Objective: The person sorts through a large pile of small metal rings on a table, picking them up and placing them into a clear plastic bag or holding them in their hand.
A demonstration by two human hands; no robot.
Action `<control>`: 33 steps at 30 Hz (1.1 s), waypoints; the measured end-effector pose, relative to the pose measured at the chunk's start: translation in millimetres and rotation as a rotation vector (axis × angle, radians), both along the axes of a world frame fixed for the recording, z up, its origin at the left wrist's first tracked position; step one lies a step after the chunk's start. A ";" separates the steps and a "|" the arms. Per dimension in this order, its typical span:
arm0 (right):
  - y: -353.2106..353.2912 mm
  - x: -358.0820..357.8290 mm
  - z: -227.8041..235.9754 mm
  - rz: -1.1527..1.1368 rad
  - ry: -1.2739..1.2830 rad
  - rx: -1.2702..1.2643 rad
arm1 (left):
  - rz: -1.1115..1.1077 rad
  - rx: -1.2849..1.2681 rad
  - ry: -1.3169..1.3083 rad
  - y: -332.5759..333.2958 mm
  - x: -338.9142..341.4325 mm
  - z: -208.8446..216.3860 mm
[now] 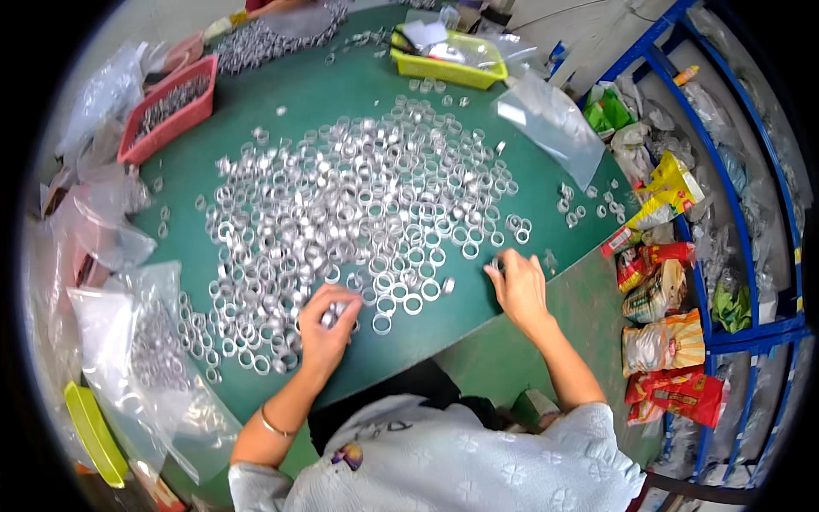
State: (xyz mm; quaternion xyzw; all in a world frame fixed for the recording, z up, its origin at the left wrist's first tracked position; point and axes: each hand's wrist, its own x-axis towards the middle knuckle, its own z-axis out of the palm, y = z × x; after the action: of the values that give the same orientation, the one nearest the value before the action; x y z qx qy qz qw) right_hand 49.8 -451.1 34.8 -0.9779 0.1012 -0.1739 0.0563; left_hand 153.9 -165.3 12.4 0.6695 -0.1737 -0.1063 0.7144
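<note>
A wide heap of silver metal rings covers the middle of the green table. At the near edge of the heap, my left hand is curled round a few metal rings, which show between thumb and fingers. Farther right, past the loose rings and by the table's near edge, my right hand has its fingers bent together. A small metal ring seems to be pinched at its fingertips, partly hidden.
A red tray of small metal parts stands far left, a yellow tray at the back. Clear plastic bags lie along the left, another bag at the right. Blue shelving with colourful packets rises on the right.
</note>
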 end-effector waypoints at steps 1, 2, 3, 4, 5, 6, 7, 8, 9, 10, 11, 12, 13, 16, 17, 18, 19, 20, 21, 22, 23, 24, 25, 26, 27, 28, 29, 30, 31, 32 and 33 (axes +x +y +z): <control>-5.1 2.5 12.0 -0.013 -0.021 0.018 | -0.015 0.033 0.087 -0.9 0.0 4.4; 2.2 -5.8 19.0 -0.022 -0.027 0.057 | -0.015 0.024 0.087 0.9 -0.7 4.3; 7.4 -10.7 26.5 -0.030 -0.032 0.096 | -0.014 0.014 0.087 2.2 0.1 4.2; 3.7 -12.1 37.4 -0.094 -0.015 0.025 | -0.024 0.006 0.090 0.0 1.6 4.3; -10.5 -5.9 43.5 -0.044 -0.216 -0.107 | -0.021 0.007 0.096 2.2 0.3 4.8; -28.0 2.9 58.2 -0.083 -0.314 -0.153 | -0.015 0.009 0.102 4.6 -0.6 5.7; -43.6 13.0 76.1 -0.186 -0.448 -0.185 | -0.017 0.010 0.111 4.7 -0.6 7.1; -62.4 24.6 90.5 -0.249 -0.641 -0.176 | -0.025 0.004 0.119 2.8 0.0 8.0; -86.0 37.1 86.7 -0.342 -0.528 -0.223 | -0.038 -0.005 0.128 -0.2 0.2 8.1; -115.5 49.0 64.1 -0.436 -0.411 -0.271 | -0.051 -0.018 0.116 -4.0 0.3 3.2; -137.4 51.7 33.9 -0.526 -0.282 -0.312 | -0.055 0.007 0.086 -5.4 -3.4 -4.2; -153.1 39.8 -8.2 -0.430 -0.194 -0.362 | -0.068 0.032 0.052 -4.5 -4.4 -11.4; -160.2 45.1 -37.3 -0.305 -0.138 -0.403 | -0.045 0.054 -0.010 -5.2 3.2 -13.7; -125.7 51.2 -18.6 -0.444 -0.225 -0.357 | -0.023 0.082 0.131 2.7 -1.2 9.6; -113.5 52.0 -6.0 -0.441 -0.172 -0.316 | 0.010 0.103 0.169 3.8 0.1 14.3; -106.8 46.1 -0.5 -0.403 -0.232 -0.283 | 0.002 0.101 0.107 5.0 1.2 7.1; -96.9 40.4 0.0 -0.355 -0.291 -0.243 | 0.005 0.103 0.047 6.7 2.0 -0.9; -85.4 36.0 4.1 -0.302 -0.311 -0.235 | -0.009 0.097 0.039 6.3 2.3 1.8; -70.6 31.6 7.1 -0.243 -0.327 -0.215 | -0.022 0.082 -0.064 6.9 3.4 1.8; -47.7 28.5 12.1 -0.177 -0.275 -0.085 | -0.054 0.071 -0.053 6.1 3.4 1.5; -22.7 33.9 18.0 -0.113 -0.223 0.046 | -0.085 0.060 -0.049 4.1 5.0 1.7; -1.3 44.3 20.4 0.051 -0.171 0.163 | -0.096 0.065 -0.045 3.4 5.6 0.2; 22.3 52.7 23.6 0.206 -0.114 0.277 | -0.115 0.066 -0.039 4.6 5.6 -1.6; 43.3 66.4 29.0 0.365 -0.018 0.395 | -0.138 0.070 -0.004 5.1 5.1 -3.8; 61.4 83.1 29.5 0.484 0.022 0.468 | -0.155 0.087 0.009 6.2 5.8 -2.6; 80.5 101.1 32.1 0.579 0.031 0.448 | -0.180 0.099 0.021 7.2 7.8 1.3; 95.7 119.2 24.4 0.620 -0.004 0.401 | -0.208 0.110 0.031 7.6 8.1 3.5; 111.7 138.6 27.4 0.665 0.035 0.358 | -0.210 0.110 -0.002 7.9 10.4 3.5; 124.2 157.6 30.2 0.722 0.017 0.330 | -0.212 0.102 0.012 7.1 14.2 7.5; 132.9 175.2 26.8 0.786 -0.013 0.298 | -0.213 0.097 0.030 7.5 17.4 12.9; 140.8 189.6 17.9 0.792 -0.036 0.258 | -0.216 0.092 0.048 8.2 20.6 14.7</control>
State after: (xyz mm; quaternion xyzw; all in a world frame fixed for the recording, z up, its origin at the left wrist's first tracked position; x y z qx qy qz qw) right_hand 239.4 -310.3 52.7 -0.9230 -0.2626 -0.1420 0.2429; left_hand 174.4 -157.1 27.0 0.6762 -0.2225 -0.2064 0.6713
